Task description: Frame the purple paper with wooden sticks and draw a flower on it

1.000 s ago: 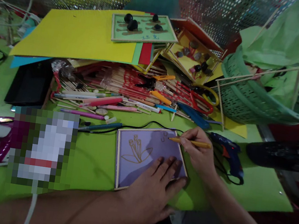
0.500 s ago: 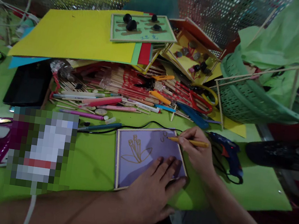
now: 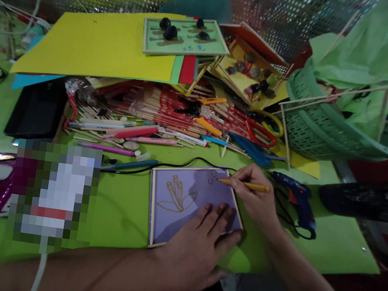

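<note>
A purple card (image 3: 182, 201) with a thin wooden frame lies on the green table (image 3: 119, 212). A gold flower outline is drawn on it. My left hand (image 3: 197, 247) lies flat on the card's lower right part, fingers stretched out. My right hand (image 3: 255, 197) pinches a yellow pen (image 3: 246, 185), whose tip touches the card's upper right corner beside small gold marks.
A blue glue gun (image 3: 298, 201) lies just right of my right hand, its black cord running behind the card. Pens, sticks and scissors (image 3: 257, 130) are piled behind. A green basket (image 3: 326, 130) stands at right, yellow paper (image 3: 99, 45) at back, a black tablet (image 3: 36, 109) at left.
</note>
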`<state>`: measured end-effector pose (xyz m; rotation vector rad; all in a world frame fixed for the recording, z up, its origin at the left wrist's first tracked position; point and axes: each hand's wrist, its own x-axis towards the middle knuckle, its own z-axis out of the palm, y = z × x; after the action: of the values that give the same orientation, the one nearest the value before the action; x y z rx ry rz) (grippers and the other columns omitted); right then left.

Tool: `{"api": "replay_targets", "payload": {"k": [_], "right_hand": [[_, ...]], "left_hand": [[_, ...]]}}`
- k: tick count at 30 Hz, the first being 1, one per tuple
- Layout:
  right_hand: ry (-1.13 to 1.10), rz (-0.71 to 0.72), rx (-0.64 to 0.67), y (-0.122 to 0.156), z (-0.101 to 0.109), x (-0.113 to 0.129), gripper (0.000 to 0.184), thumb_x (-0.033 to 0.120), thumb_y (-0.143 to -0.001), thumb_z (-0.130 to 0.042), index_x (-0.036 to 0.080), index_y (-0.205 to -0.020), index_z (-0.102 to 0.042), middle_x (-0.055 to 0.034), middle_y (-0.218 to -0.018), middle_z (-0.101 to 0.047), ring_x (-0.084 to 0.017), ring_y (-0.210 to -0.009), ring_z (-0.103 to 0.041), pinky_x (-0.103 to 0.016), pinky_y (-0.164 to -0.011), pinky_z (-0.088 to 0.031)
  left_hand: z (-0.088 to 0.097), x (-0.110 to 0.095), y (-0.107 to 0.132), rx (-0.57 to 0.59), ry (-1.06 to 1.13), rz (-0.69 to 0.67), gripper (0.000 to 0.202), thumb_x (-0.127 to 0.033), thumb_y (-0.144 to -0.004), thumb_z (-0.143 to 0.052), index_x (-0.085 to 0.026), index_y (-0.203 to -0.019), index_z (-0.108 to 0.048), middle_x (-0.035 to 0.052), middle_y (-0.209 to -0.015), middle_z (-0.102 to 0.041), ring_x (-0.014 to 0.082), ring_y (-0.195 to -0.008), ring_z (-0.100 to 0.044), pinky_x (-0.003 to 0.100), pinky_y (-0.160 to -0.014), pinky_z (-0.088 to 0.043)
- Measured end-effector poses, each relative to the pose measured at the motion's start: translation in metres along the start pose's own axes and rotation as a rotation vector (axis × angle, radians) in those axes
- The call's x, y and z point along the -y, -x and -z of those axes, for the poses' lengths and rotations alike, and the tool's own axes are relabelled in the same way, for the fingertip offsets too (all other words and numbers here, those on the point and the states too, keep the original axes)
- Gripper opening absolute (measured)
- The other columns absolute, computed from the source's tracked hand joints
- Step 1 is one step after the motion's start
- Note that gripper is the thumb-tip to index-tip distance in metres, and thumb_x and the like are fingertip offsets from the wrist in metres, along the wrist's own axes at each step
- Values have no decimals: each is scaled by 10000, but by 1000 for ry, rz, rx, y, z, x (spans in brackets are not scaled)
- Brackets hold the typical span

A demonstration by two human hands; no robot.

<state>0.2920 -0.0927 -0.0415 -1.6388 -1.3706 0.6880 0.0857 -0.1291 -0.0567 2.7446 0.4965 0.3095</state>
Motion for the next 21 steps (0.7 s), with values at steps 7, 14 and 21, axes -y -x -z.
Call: {"api": "replay_targets", "payload": {"k": [7, 14, 21], "right_hand": [[-20, -17, 16, 1, 1, -1, 143, 246, -839, -671, 236, -750, -558, 22, -700, -569, -167, -665, -553, -303, -612, -440], [-45, -21, 14, 2, 2, -4, 163, 269, -839, -667, 232, -735, -548, 25, -695, -547, -172, -679, -572, -314, -630, -466], [-107, -26, 5, 4, 0, -7, 168, 257, -851, -660, 246, -752, -525, 29, -686, -520, -177, -682, -561, -318, -623, -473]], "left_hand": [[4, 0, -1, 16, 7, -6, 755, -581, -939, -549, -181, -1544, -340, 225, -1637, -310, 364, -1509, -331, 489, -1215, -216], [0, 0, 0, 16, 15, 0, 750, -586, -951, -528, -181, -1551, -332, 218, -1649, -286, 364, -1527, -293, 496, -1223, -205], [3, 1, 0, 23, 9, -9, 771, -594, -945, -533, -174, -1558, -325, 217, -1645, -297, 363, -1519, -307, 496, -1220, -222]]}}
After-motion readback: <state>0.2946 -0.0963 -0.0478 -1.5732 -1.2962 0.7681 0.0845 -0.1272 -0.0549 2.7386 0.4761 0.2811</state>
